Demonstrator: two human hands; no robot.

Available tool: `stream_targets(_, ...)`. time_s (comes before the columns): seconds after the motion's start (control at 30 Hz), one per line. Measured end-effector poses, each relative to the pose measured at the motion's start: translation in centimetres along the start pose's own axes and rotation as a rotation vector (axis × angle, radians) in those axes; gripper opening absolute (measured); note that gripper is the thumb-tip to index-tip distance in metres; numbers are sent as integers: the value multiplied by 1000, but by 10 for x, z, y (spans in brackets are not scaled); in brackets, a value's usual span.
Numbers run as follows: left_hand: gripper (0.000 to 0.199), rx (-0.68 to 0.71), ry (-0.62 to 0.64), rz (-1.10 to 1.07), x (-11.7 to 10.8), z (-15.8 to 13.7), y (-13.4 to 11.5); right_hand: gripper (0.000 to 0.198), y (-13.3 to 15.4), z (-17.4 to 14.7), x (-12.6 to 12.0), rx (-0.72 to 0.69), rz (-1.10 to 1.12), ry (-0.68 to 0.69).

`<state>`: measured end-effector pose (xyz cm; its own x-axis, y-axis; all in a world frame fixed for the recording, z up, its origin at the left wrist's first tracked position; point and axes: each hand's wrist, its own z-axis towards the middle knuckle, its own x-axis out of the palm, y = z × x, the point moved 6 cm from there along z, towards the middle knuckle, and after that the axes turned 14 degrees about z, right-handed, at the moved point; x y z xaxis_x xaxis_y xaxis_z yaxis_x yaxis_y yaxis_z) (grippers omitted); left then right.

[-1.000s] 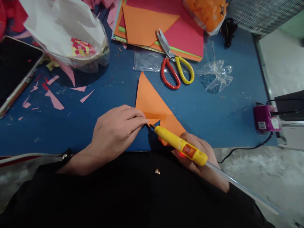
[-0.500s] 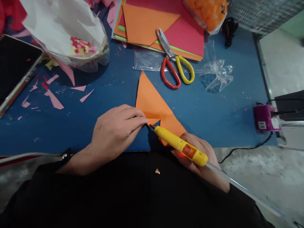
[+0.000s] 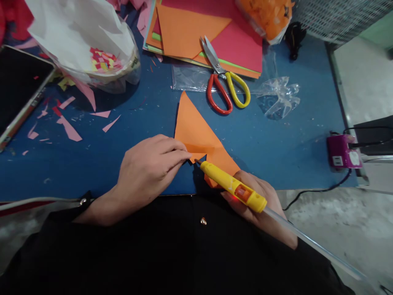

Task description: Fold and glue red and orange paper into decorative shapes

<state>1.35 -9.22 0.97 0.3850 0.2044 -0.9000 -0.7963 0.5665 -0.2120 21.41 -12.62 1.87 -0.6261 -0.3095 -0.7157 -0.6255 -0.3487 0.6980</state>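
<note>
My left hand (image 3: 153, 168) pinches the left edge of a folded orange paper (image 3: 199, 127) between thumb and fingers near the table's front edge. In my right hand (image 3: 258, 196) is a yellow hot glue gun (image 3: 230, 182), with a clear glue stick (image 3: 310, 241) running out of its back end. Its dark nozzle points left, at a small orange flap beside my left fingertips. I cannot tell whether the nozzle touches the flap. A lower corner of the paper lies by my right fingers, partly hidden under the glue gun.
Scissors (image 3: 217, 73) with red and yellow handles lie across a stack of coloured paper (image 3: 242, 45) and a clear plastic sleeve. On the left are a paper-lined tub (image 3: 129, 73), pink scraps (image 3: 70, 129) and a dark tablet-like object (image 3: 21, 86). A purple power adapter (image 3: 344, 151) sits at right.
The glue gun's nozzle has shifted very slightly right from my left fingertips, and more of the small orange flap shows. Both hands keep almost the same place.
</note>
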Motion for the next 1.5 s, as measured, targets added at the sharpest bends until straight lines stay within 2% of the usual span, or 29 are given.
stream_targets(0.27, 18, -4, 10, 12, 2, 1, 0, 20, 1, 0, 0, -5, -19, 2)
stream_targets(0.63, 16, 5, -26, 51, -1, 2, -2, 17, -1, -3, 0, 66, 40, 30)
stream_targets(1.13, 19, -26, -11, 60, 1, 3, -2, 12, 3, -7, 2, -5, -25, 31)
stream_targets(1.23, 20, -32, -9, 53, 2, 3, -2, 14, 5, -6, 3, -23, 15, 38)
stream_targets(1.3, 19, -37, -15, 35, 1, 3, -1, 14, 4, -7, 0, 13, 101, 30)
stream_targets(1.37, 20, -39, -18, 25, 1, 2, 0, 13, 0, -8, -6, 70, 226, -20)
stream_targets(1.5, 23, -3, -17, 39, 0, 1, 0, 14, -18, -5, -31, 137, 360, -272)
